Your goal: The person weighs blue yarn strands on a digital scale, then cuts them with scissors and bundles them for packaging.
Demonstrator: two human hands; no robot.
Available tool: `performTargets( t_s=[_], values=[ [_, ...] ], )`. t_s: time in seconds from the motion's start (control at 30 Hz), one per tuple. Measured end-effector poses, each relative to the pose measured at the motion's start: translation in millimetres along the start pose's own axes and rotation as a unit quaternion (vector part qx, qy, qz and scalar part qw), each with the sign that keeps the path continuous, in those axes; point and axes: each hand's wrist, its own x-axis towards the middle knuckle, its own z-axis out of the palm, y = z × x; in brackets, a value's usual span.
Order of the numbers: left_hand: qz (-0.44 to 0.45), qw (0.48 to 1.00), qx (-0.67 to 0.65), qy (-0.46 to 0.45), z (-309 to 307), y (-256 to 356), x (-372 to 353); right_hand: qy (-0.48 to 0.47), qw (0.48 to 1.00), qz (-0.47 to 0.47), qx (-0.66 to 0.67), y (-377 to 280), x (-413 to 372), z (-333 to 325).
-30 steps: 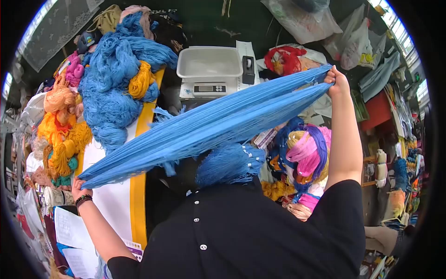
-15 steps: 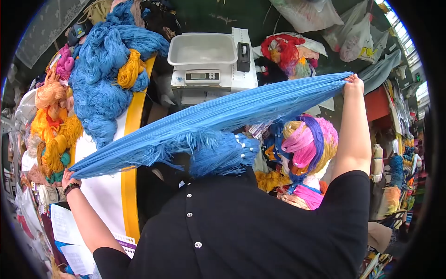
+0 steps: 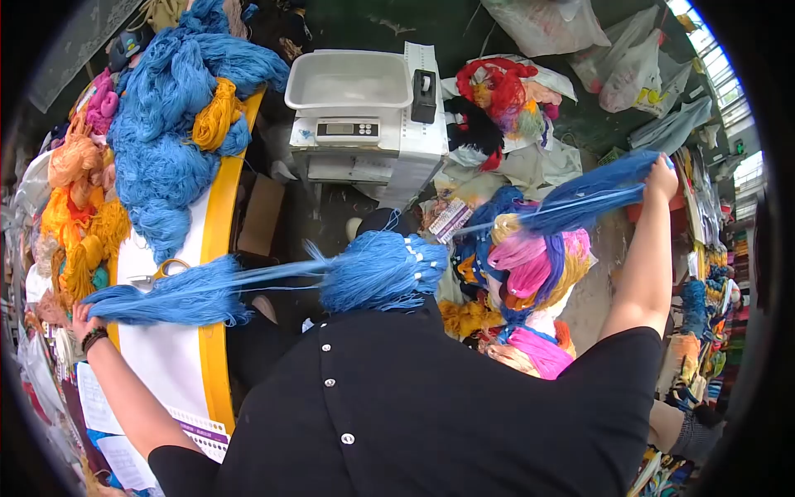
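My left hand (image 3: 85, 321), with a dark bracelet at the wrist, grips one end of a blue yarn bundle (image 3: 170, 296) above the white table. Loose strands trail from it towards the middle. At the far right, my right hand (image 3: 660, 178) is closed on another blue yarn bundle (image 3: 584, 197), blurred by motion, with thin strands trailing left. Between them, near my lap, lies a pile of blue yarn (image 3: 377, 269) with white ties. Orange-handled scissors (image 3: 170, 269) lie on the table, partly hidden by the left bundle.
A yellow-edged white table (image 3: 166, 352) holds a large heap of blue yarn (image 3: 161, 132) and a mustard skein (image 3: 217, 114). Ahead stands a digital scale (image 3: 348, 128) with a white tray (image 3: 348, 79). Pink and purple yarn (image 3: 538, 265) lies at the right, below red yarn (image 3: 501, 87).
The long blue hank stretched between my hands has come apart in the middle into two bundles with trailing strands. My right hand has moved right and slightly down; my left hand has shifted left.
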Motion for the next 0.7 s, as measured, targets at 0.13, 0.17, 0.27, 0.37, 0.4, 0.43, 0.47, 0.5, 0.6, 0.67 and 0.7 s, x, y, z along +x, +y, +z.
performTargets(
  t_s=[0.13,0.17,0.27,0.37,0.4,0.43,0.47,0.5,0.6,0.67,0.7],
  values=[
    [0.088,0.985,-0.013,0.147,56.8,-20.4,-54.6,0.111,0.974,-0.009,-0.195,18.5,41.0,-41.7],
    [0.087,0.987,-0.004,0.132,58.2,-16.1,-51.9,0.161,0.945,-0.064,-0.276,18.5,45.1,-46.4],
    [0.101,0.99,0.022,0.095,67.4,-2.1,-43.9,0.245,0.898,-0.115,-0.346,11.2,36.2,-47.2],
    [0.115,0.989,0.062,0.068,67.3,7.1,-32.8,0.27,0.87,-0.175,-0.374,15.4,38.3,-54.6],
    [0.118,0.988,0.081,0.063,64.9,5.6,-23.4,0.279,0.834,-0.207,-0.428,26.0,52.0,-60.5],
    [0.129,0.985,0.104,0.056,66.4,7.6,-16.5,0.308,0.842,-0.206,-0.392,25.5,48.3,-61.2],
    [0.143,0.98,0.125,0.053,68.6,5.6,-10.1,0.315,0.84,-0.204,-0.392,22.4,43.6,-63.7],
    [0.162,0.974,0.15,0.052,70.3,8.8,-7.6,0.299,0.852,-0.186,-0.387,22.0,46.0,-67.0],
    [0.207,0.955,0.209,0.043,89.7,1.3,-12.8,-0.159,0.948,0.184,0.206,9.8,55.3,-64.0],
    [0.227,0.943,0.242,0.034,99.2,-5.7,-24.2,-0.168,0.932,0.19,0.259,-27.4,13.9,-53.9],
    [0.229,0.939,0.256,0.018,105.5,-9.7,-29.3,-0.109,0.931,0.192,0.291,-43.8,6.0,-45.6]
  ],
)
